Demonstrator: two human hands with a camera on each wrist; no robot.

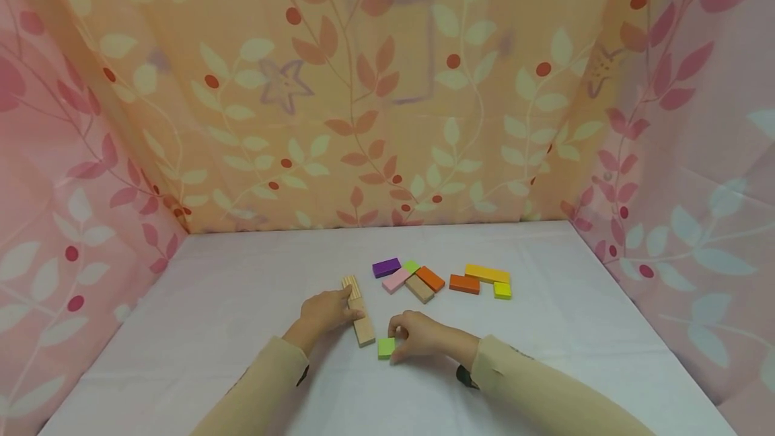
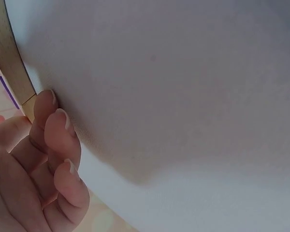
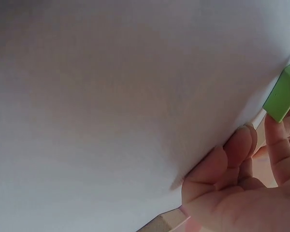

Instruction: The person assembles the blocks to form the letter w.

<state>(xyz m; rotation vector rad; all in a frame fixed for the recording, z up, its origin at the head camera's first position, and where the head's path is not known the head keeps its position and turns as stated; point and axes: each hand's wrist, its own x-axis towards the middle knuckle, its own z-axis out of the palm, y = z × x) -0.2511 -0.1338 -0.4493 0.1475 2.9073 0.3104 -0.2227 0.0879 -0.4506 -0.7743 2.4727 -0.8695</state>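
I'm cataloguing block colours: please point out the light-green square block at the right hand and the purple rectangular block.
Light-green square block (image 1: 385,348): head view, middle of its top face.
Purple rectangular block (image 1: 386,267): head view, middle of its top face.

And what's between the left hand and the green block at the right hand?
In the head view: the near end wooden block, then a bare strip of white surface before the green block.

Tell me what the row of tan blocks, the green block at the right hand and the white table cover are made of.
Tan blocks: likely bare wood, as grain streaks show at the far end. Green block: perhaps painted wood, smooth and even; no grain shows, so plastic is possible. White cover: probably fabric, matte, with faint creases.
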